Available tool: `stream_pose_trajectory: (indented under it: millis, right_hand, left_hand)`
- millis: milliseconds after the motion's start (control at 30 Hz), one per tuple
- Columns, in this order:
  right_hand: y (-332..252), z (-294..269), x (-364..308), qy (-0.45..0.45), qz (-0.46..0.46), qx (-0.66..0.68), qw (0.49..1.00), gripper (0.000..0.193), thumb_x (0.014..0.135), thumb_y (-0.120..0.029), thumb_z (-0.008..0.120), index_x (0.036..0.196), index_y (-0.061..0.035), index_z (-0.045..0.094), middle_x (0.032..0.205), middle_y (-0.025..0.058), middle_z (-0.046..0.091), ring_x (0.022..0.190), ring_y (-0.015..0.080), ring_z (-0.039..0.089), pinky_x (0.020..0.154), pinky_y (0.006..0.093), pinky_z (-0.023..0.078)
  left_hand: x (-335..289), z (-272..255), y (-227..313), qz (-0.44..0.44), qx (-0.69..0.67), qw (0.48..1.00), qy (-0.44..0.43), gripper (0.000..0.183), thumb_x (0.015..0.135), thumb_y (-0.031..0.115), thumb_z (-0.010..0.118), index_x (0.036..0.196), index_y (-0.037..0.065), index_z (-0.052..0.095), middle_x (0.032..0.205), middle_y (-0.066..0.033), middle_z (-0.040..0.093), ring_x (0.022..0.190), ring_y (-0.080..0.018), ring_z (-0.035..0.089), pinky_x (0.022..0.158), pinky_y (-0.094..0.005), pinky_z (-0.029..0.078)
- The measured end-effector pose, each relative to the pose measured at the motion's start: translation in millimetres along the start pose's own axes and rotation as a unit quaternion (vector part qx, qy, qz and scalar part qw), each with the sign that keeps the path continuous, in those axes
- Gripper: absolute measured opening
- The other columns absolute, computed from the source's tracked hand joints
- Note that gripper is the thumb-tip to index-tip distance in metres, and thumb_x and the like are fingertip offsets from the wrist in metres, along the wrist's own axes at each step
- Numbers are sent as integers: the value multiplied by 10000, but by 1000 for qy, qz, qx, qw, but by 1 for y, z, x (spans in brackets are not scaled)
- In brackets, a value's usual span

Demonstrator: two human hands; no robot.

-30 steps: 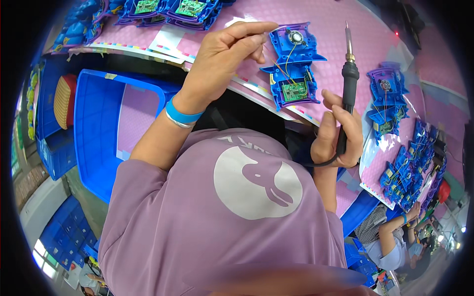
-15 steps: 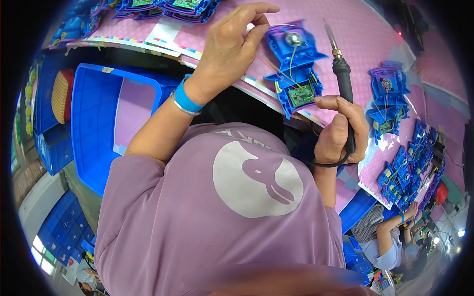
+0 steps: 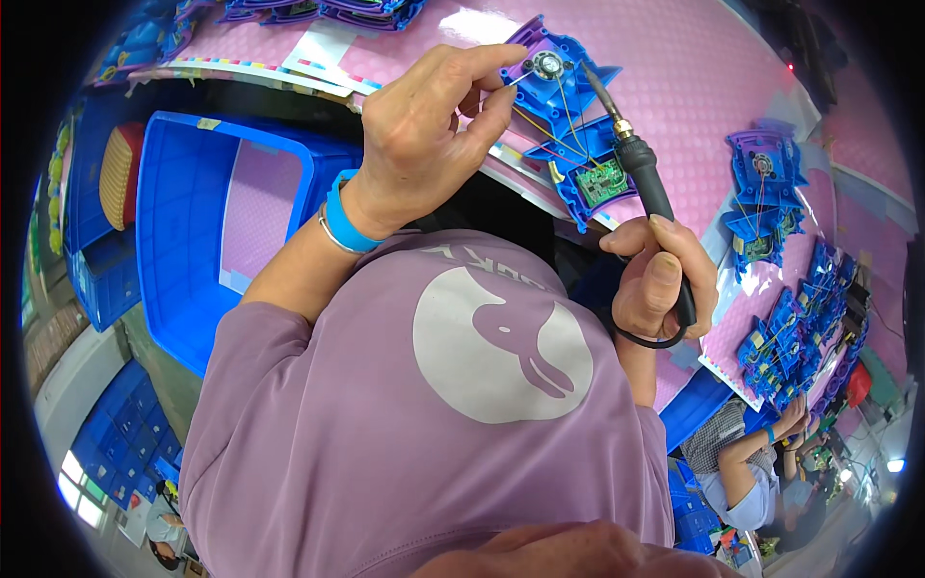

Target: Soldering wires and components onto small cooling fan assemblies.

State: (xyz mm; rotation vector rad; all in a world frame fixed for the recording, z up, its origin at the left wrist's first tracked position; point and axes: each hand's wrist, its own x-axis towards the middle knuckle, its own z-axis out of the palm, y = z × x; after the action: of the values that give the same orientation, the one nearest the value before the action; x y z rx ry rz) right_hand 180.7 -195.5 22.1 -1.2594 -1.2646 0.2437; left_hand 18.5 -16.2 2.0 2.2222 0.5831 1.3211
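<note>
My right hand [image 3: 670,279] grips a black-handled, metal-tipped soldering iron [image 3: 644,173] beside a blue-and-purple plastic casing [image 3: 554,103], where I cannot tell whether my left hand [image 3: 419,135] pinches anything.

The left hand [image 3: 419,135] stretches forefinger [image 3: 482,64] and thumb [image 3: 489,118] forward, while the right hand [image 3: 665,279] curls in a grip.

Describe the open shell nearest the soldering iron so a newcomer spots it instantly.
On the pink table, find the black soldering iron in the right hand. By its tip lies an open blue-and-purple shell with a round speaker and green circuit board. Unlike the similar shell farther right, this one has the left hand at its edge.
</note>
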Motion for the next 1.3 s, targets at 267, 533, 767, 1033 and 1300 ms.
stream_pose_trajectory:
  millis: [267,533,767,1033,1300]
  right_hand:
    - [1,7,1,-15,10,16,1000,313,997,-199,546,1093,94,604,667,188,626,568,231,618,568,345,527]
    - [1,10,3,-17,24,24,999,306,989,-188,547,1081,96,618,669,182,634,569,219,619,574,331,525]
    - [2,11,3,-13,32,13,999,305,985,-191,555,1072,91,632,680,178,644,582,212,626,581,325,526]
    - [4,9,2,-8,20,24,999,319,990,-214,556,1093,81,619,678,181,639,584,226,625,578,329,529]
    - [2,11,6,-28,31,32,999,300,984,-203,560,1088,70,631,685,174,642,601,215,629,575,312,515]
  left_hand:
    - [-8,1,-1,20,18,1000,2,371,752,-93,752,1089,47,690,801,-16,664,634,-70,629,467,-182,458]
    - [-10,1,-1,10,13,1000,5,370,749,-93,753,1084,54,697,808,-13,664,641,-65,629,467,-179,458]
    - [-11,1,-2,4,13,1000,1,361,754,-83,760,1083,52,697,820,-14,671,648,-66,634,474,-180,465]
    - [-10,2,-3,-5,2,1000,-1,349,763,-63,774,1085,44,692,833,-29,688,664,-80,651,492,-186,486]
    - [-12,-8,-1,-10,16,1000,-2,361,769,-55,776,1104,46,689,823,-34,693,677,-87,662,504,-191,499]
